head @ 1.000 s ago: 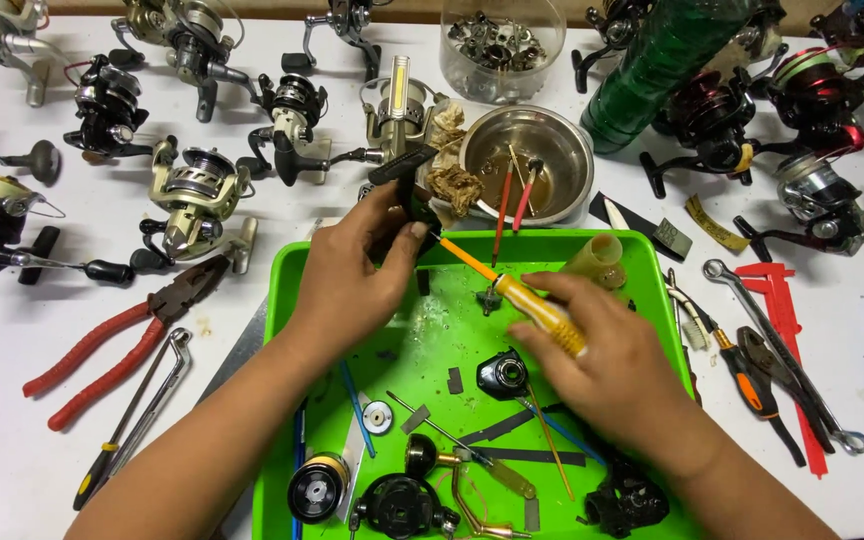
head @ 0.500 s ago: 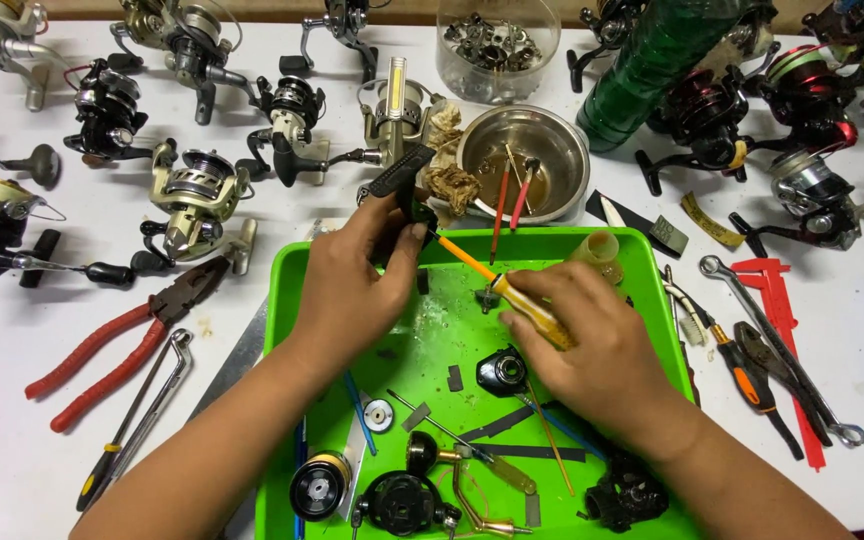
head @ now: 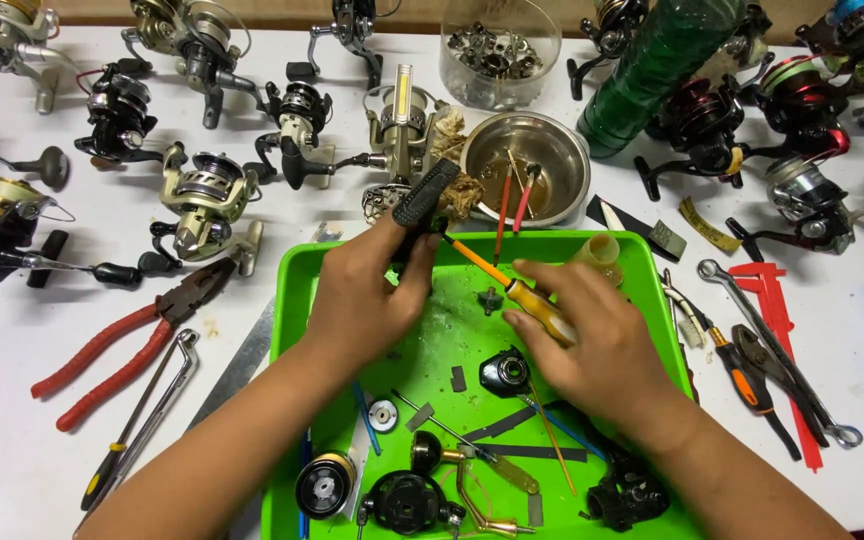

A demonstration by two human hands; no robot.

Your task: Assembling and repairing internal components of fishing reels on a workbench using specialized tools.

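Your left hand grips a black reel handle; right hand grips the screwdriver, tip touching it. Both unmoved since earlier.

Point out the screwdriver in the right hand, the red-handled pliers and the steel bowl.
screwdriver [head: 542, 312], head view, on the yellow handle by the right hand's fingers.
red-handled pliers [head: 112, 360], head view, on a red handle, left of the tray.
steel bowl [head: 564, 150], head view, on the bare inner wall.
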